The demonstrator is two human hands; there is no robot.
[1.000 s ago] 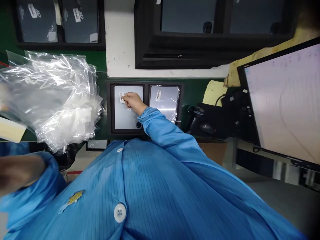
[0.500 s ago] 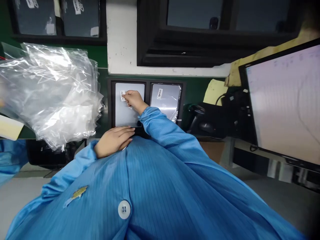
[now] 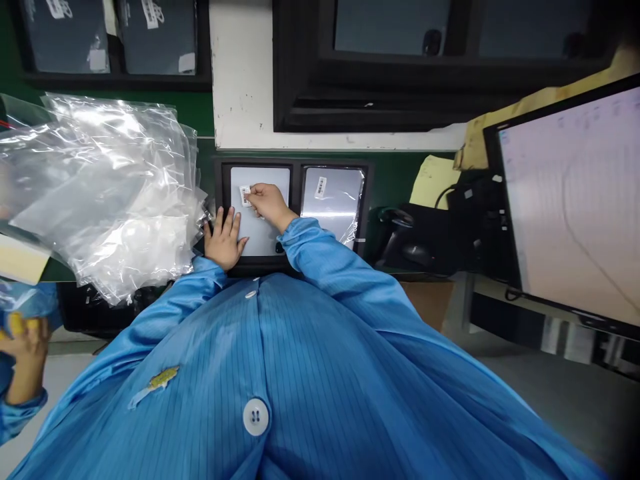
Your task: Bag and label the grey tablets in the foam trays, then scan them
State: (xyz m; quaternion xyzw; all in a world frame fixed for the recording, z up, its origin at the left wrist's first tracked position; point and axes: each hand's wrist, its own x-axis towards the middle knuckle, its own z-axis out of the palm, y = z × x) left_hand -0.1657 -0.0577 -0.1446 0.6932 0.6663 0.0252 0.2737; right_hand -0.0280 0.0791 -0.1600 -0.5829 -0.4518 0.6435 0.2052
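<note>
A black tray (image 3: 296,193) on the green bench holds two grey tablets side by side. My right hand (image 3: 266,201) pinches a small white barcode label (image 3: 245,195) against the back of the left tablet (image 3: 260,235). My left hand (image 3: 223,237) lies flat, fingers spread, on the left tablet's lower left corner and the tray rim. The right tablet (image 3: 334,200) lies in a clear bag and carries its own barcode label (image 3: 321,187).
A heap of clear plastic bags (image 3: 100,193) lies left of the tray. A monitor (image 3: 575,207) stands at the right, with a black handheld scanner (image 3: 400,237) beside the tray. Dark trays of tablets (image 3: 115,40) sit at the back. Another person's hand (image 3: 23,353) shows at the far left.
My left hand came in from the lower left and moved forward onto the left tablet's corner. My right hand stayed on the label. Another person's hand appeared at the left edge.
</note>
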